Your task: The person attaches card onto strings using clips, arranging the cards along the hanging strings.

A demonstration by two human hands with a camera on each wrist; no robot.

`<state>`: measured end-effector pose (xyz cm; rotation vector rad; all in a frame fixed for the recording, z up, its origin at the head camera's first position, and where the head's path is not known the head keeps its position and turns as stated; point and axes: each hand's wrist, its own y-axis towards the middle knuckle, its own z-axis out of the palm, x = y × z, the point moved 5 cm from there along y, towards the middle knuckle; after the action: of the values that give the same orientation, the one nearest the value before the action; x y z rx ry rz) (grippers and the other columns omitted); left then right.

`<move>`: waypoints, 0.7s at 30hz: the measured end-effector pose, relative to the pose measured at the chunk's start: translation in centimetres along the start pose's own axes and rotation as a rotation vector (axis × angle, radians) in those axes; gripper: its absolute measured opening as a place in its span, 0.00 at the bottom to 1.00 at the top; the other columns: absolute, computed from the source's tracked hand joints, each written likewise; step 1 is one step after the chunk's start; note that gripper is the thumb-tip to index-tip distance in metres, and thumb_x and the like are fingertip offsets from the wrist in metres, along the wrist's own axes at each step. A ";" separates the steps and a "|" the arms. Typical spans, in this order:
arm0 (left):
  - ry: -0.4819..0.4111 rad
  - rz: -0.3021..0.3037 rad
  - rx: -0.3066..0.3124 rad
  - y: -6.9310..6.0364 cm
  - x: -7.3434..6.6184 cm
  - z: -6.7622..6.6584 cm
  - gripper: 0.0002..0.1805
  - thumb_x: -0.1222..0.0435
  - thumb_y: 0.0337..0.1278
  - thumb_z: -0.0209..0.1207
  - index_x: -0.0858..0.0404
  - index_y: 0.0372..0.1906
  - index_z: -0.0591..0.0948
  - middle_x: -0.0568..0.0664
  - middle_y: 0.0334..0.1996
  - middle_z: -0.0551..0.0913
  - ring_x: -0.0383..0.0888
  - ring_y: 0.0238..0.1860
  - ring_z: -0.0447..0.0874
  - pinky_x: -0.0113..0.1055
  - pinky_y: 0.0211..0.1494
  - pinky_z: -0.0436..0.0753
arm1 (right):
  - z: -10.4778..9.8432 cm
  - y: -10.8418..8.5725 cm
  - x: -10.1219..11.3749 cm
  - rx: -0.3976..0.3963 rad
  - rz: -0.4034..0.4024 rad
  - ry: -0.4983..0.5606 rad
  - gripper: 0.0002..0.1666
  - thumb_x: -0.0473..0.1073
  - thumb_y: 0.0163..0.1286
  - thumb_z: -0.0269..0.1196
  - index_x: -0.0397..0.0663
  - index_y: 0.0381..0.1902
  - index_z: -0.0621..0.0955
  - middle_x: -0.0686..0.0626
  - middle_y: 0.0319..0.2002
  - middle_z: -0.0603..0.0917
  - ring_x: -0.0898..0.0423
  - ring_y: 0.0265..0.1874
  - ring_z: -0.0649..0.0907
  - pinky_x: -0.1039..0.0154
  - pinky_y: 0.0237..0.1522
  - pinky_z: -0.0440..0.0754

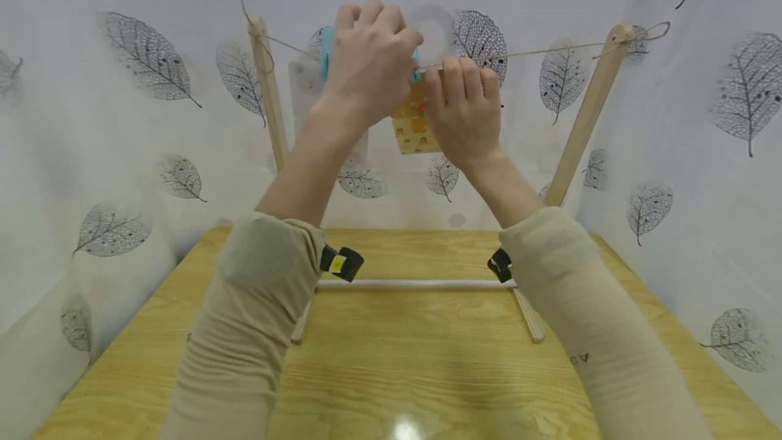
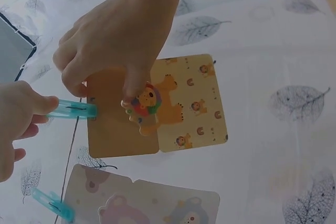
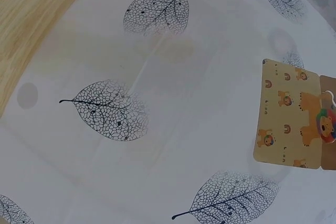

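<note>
My left hand (image 1: 373,63) is up at the twine and pinches a light-blue clothespin (image 2: 73,109), whose tip lies over the top edge of a brown and yellow lion card (image 2: 191,103). My right hand (image 1: 467,107) grips the same card near its top, thumb on the brown half beside the lion's head; in the left wrist view it comes in from above. The card hangs below the twine (image 1: 531,53), and its yellow half also shows in the right wrist view. Neither hand appears in the right wrist view.
Left of the lion card, a pale card (image 2: 157,198) with bear faces hangs by another blue clothespin (image 2: 52,203). Wooden posts (image 1: 589,114) hold the twine at both ends. A white bar (image 1: 421,284) crosses low over the wooden table (image 1: 403,372). Leaf-print cloth surrounds it.
</note>
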<state>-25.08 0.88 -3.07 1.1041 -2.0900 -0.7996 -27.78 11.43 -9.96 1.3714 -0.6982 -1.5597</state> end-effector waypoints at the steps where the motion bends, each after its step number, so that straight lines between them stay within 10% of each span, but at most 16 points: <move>1: -0.001 -0.004 0.006 0.0 0.0 0.0 0.14 0.63 0.60 0.53 0.62 0.48 0.81 0.53 0.39 0.77 0.52 0.48 0.69 0.44 0.58 0.61 | 0.0 0.0 0.0 0.002 0.001 0.002 0.07 0.34 0.61 0.54 0.44 0.38 0.71 0.43 0.37 0.75 0.47 0.38 0.74 0.54 0.35 0.68; 21: -0.003 -0.071 0.101 0.0 0.4 1.0 0.19 0.62 0.66 0.44 0.60 0.57 0.76 0.52 0.55 0.75 0.50 0.56 0.68 0.44 0.60 0.60 | -0.4 -0.3 0.5 0.021 -0.045 0.043 0.12 0.46 0.65 0.57 0.44 0.36 0.71 0.45 0.35 0.74 0.48 0.38 0.73 0.55 0.36 0.67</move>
<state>-26.01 0.78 -3.55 1.2375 -2.1240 -0.7365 -27.47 11.16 -10.52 1.4410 -0.6631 -1.5571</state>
